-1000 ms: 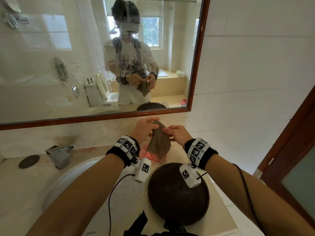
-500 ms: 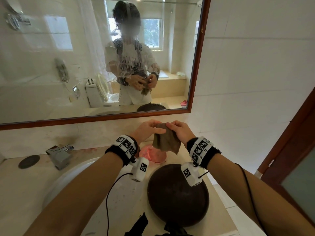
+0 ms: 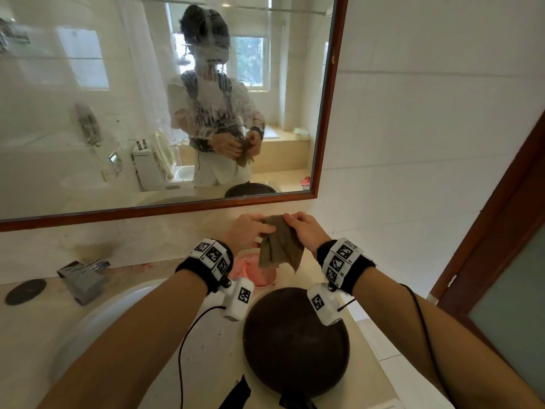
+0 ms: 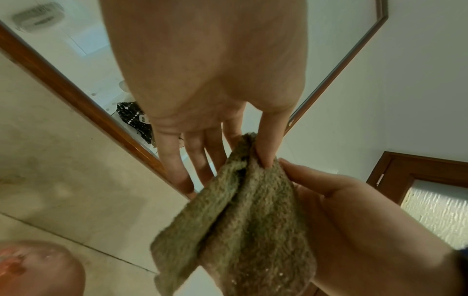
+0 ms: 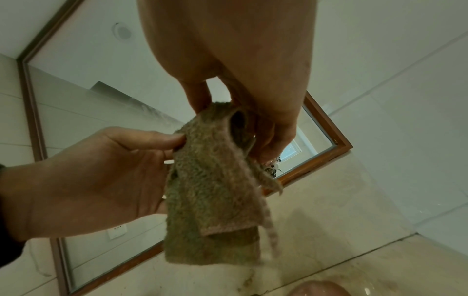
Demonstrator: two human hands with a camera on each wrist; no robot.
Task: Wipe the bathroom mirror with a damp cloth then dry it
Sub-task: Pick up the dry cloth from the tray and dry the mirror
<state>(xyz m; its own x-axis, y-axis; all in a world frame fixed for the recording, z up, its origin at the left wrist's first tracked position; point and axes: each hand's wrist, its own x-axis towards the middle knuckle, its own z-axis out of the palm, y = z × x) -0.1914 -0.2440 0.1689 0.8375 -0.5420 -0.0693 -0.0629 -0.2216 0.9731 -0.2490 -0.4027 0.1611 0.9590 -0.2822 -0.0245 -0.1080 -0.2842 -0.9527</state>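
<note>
A brown terry cloth (image 3: 280, 246) is pinched at its top edge by the left hand (image 3: 247, 231) and the right hand (image 3: 303, 230), below the mirror (image 3: 88, 113). A pink bowl (image 3: 253, 270) on the tabletop (image 3: 365, 343) is partly hidden behind the cloth. The mirror's left part is cut off.

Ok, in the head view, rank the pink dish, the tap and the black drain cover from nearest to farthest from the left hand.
From the left hand:
1. Pink dish, just below the hand, on the counter.
2. Tap, further left, behind the basin.
3. Black drain cover, at the far left counter edge.
</note>
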